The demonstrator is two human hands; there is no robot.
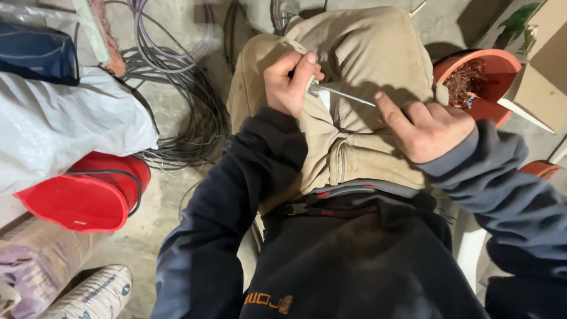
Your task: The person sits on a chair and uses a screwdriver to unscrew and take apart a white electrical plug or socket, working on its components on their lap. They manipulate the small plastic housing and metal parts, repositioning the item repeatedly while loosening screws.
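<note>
Sitting with the lap as the work surface: tan trousers [354,65] fill the middle of the view, cloth creased and matte, and everything else is placed from them. Left of the trousers the concrete floor [171,195] shows only a narrow bare strip, hemmed by a loose coil of grey cable [195,100], a red bucket [88,195] lying on its side, and a white plastic sack [59,118] above the bucket. Right of the trousers an orange bowl [490,82] sits close against the thigh, holding a tangle of reddish copper strands [463,80]; a cardboard box [543,71] crowds its far edge. Little free room on either side; the lap itself is the only open patch. Left hand [289,82] is closed in a fist over the trousers, thumb pressed on top, gripping the pale end of a thin grey wire [345,94]. The wire runs straight and taut across the lap toward the right hand [422,127]. Right hand rests on the right thigh, fingers loosely curled, forefinger stretched toward the wire's far end and meeting it at the tip; whether it pinches the wire cannot be told. Dark sleeves cover both wrists.
</note>
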